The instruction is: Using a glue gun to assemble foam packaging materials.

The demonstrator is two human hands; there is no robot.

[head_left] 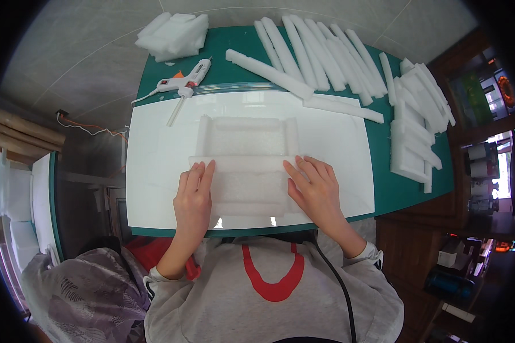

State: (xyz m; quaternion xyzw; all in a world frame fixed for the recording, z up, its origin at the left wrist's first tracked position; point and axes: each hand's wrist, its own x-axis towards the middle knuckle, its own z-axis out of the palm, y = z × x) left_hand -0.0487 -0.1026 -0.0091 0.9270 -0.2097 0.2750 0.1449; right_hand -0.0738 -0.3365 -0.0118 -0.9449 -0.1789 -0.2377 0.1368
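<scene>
In front of me lies a white foam frame (246,140), flat-bottomed with raised foam strips along its edges. A white foam strip (246,164) crosses its middle from side to side. My left hand (193,191) has its fingers together on the strip's left end; its thumb is mostly hidden. At the right end, my right hand (316,188) holds the strip, with its index finger on top and its thumb just below. Whether the strip is stuck down or loose, I cannot tell.
Under the foam frame is a white board (154,166) on a green mat (234,37). A white glue gun (186,80) with a cord lies far left, near a foam stack (173,35). Several foam strips (320,54) lie at the back, with foam frames (409,128) at right.
</scene>
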